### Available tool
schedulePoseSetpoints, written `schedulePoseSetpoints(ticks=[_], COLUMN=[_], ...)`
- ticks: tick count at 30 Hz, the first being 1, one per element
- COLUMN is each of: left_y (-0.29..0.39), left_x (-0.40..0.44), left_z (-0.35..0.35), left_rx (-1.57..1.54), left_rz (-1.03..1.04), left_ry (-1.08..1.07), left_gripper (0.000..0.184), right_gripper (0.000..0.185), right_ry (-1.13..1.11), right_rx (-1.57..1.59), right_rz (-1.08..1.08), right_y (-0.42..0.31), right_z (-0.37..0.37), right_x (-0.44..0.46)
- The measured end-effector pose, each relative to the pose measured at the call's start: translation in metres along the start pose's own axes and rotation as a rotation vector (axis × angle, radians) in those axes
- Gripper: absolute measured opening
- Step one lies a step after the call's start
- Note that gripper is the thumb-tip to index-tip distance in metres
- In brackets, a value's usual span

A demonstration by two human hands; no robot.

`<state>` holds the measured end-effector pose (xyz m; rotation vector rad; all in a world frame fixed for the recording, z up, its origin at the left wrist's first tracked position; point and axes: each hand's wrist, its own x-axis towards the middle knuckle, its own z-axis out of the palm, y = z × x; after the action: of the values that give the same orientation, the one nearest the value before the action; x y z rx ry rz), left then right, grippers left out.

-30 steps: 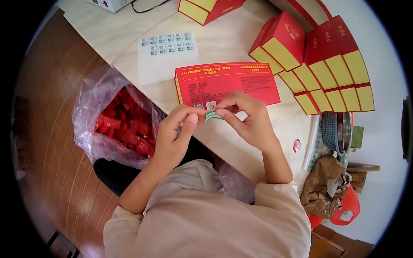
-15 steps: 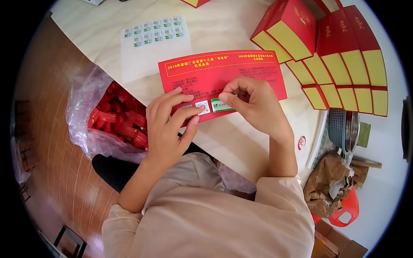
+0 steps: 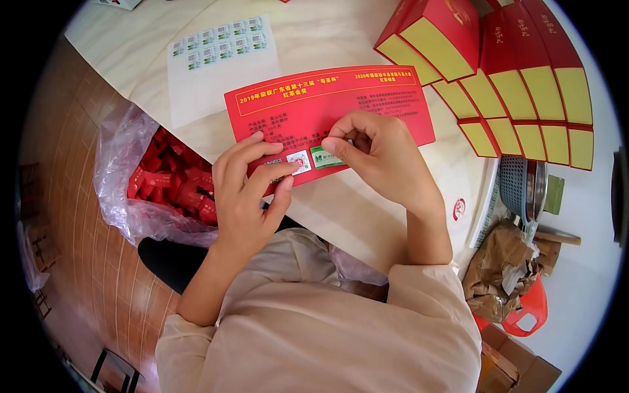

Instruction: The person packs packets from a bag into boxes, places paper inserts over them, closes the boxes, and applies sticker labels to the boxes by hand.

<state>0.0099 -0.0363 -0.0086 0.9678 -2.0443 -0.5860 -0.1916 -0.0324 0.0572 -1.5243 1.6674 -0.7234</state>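
Observation:
In the head view, a red tea box (image 3: 393, 112), its top face printed with yellow and black lettering, lies on the table before me. Near its front edge are a white square code label (image 3: 298, 160) and a green-and-white sticker (image 3: 322, 158). My left hand (image 3: 247, 187) rests on the front left part of the box, fingers spread, the index fingertip at the code label. Thumb and index finger of my right hand (image 3: 377, 157) are pinched together at the right end of the sticker, covering that end.
A sheet of small stickers (image 3: 219, 78) lies on the table (image 3: 314, 39) at the far left. Red boxes with yellow sides (image 3: 517, 72) are stacked at right. A plastic bag of red packets (image 3: 173, 180) stands left, below the table edge. Crumpled brown paper (image 3: 495, 272) and a basket (image 3: 514, 187) are lower right.
The box, sticker sheet and both hands appear slightly farther left in the view, along with the surroundings. My right hand keeps its pinch at the sticker, and my left hand stays on the box.

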Motion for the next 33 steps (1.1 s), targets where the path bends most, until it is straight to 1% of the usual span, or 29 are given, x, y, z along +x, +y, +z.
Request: schedulePoseSetpoints(ticks=[4,6,10,15,19,22,24,25,27,28,30,31,33], left_y=[0.0,0.001,0.001,0.004,0.005,0.005,0.007,0.007,0.007,0.008,0.015,0.019,0.027], left_x=[0.0,0.0,0.0,-0.001,-0.001,-0.001,0.0,-0.001,-0.002,-0.001,0.002,0.003,0.006], left_z=[0.0,0.0,0.0,-0.001,-0.001,0.0,-0.001,-0.001,-0.002,-0.003,-0.002,-0.002,0.0], left_rx=[0.0,0.002,0.016,0.09,0.094,0.107,0.139,0.14,0.173,0.177,0.367,0.371,0.515], left_rz=[0.003,0.004,0.018,0.026,0.024,0.035,0.032,0.034,0.015,0.024,0.044,0.049,0.093], left_ry=[0.003,0.005,-0.002,-0.064,-0.066,-0.064,-0.068,-0.066,-0.116,-0.113,-0.177,-0.172,-0.331], left_gripper=[0.015,0.016,0.018,0.024,0.025,0.026,0.027,0.027,0.031,0.031,0.042,0.042,0.06], right_gripper=[0.012,0.014,0.013,0.012,0.012,0.016,0.023,0.023,0.029,0.029,0.028,0.028,0.026], right_ry=[0.009,-0.014,-0.016,0.008,0.031,0.021,0.107,0.109,0.251,0.26,0.195,0.201,0.342], right_rx=[-0.007,-0.029,-0.031,-0.051,-0.069,-0.118,-0.34,-0.341,-0.41,-0.408,-0.406,-0.407,-0.358], right_rz=[-0.015,0.063,0.07,0.02,-0.01,-0.033,-0.176,-0.178,-0.156,-0.16,0.0,-0.005,-0.003], right_y=[-0.001,-0.005,-0.006,-0.004,-0.003,-0.002,0.002,0.003,0.007,0.009,0.015,0.023,0.042], right_z=[0.0,-0.002,-0.002,0.0,0.003,0.004,0.006,0.005,-0.002,-0.008,-0.027,-0.034,-0.044], right_x=[0.0,0.0,-0.001,-0.001,-0.002,-0.003,-0.005,-0.004,-0.001,0.001,0.006,0.011,0.023])
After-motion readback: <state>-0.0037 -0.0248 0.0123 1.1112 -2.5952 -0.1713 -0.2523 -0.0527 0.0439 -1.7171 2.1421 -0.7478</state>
